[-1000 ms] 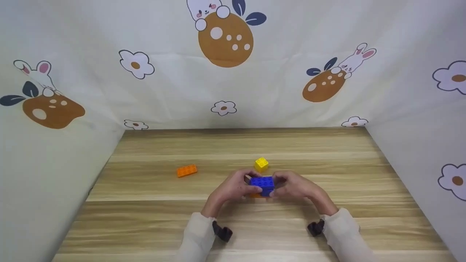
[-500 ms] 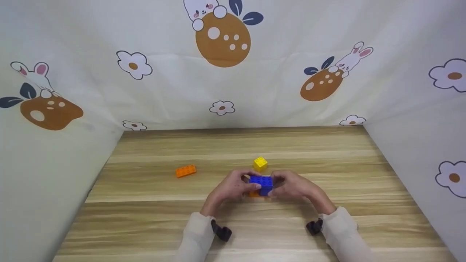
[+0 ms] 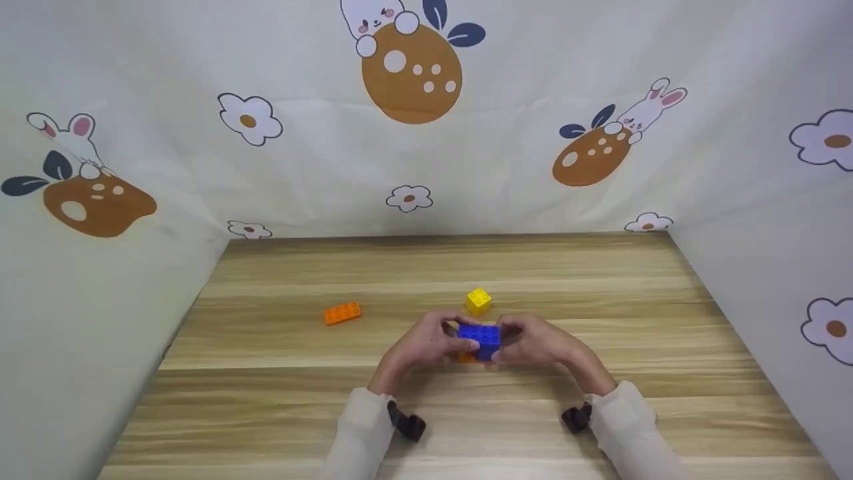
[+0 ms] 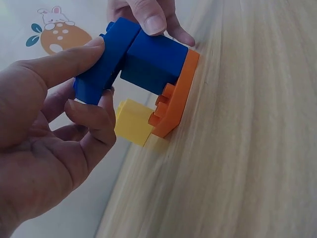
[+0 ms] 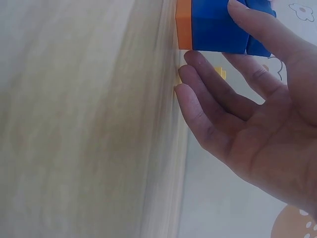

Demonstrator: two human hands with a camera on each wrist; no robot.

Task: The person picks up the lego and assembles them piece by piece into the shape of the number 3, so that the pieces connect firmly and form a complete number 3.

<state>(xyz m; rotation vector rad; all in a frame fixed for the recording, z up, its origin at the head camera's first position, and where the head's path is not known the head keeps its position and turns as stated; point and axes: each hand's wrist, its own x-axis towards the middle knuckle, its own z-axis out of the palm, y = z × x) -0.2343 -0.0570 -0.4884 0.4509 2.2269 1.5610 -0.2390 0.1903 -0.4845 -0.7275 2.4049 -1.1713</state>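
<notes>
Between my hands an orange brick [image 4: 181,96] lies flat on the table, some of its studs bare. On one end of it stands a blue brick [image 4: 153,62], and a longer blue brick [image 4: 111,57] lies over that, jutting out above the bare studs. My left hand [image 3: 430,341] pinches the longer blue brick between thumb and fingers at its overhanging end. From the other side my right hand [image 3: 536,340] holds the lower blue brick, thumb on its near face; its outer fingers extend free in the right wrist view.
A yellow brick [image 3: 478,302] stands just behind the stack. Farther left lies another orange brick [image 3: 342,313]. The wooden table [image 3: 280,400] is bordered at the back and sides by printed cloth [image 3: 320,160].
Both hands stay at the stack with nearly the same hold. The upper blue brick looks slightly more flush with the lower one; the head view shifts a little.
</notes>
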